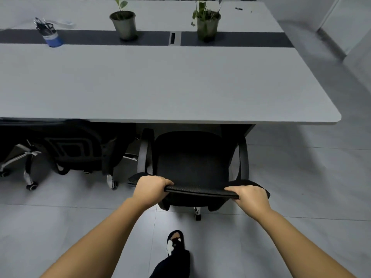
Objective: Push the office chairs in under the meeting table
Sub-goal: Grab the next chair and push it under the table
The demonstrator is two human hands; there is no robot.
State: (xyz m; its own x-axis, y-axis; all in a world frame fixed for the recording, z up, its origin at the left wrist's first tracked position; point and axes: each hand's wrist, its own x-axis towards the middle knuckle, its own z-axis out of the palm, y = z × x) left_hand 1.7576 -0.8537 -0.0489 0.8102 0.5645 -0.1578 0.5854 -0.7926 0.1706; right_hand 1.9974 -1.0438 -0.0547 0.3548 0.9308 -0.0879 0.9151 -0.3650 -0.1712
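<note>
Gripping the chair's backrest [200,190] top edge, left hand [149,188] and right hand [250,197] both clenched on it; seat points straight ahead, partly under the counter [160,83].

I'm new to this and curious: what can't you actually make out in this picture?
- Chair front: hidden under the meeting table.
- Its wheels: mostly hidden by seat and backrest.
- Left hand and right hand fingertips: curled behind the backrest.
- Neighbouring chair: dark, blurred.
- Pen cup contents: too small.
</note>
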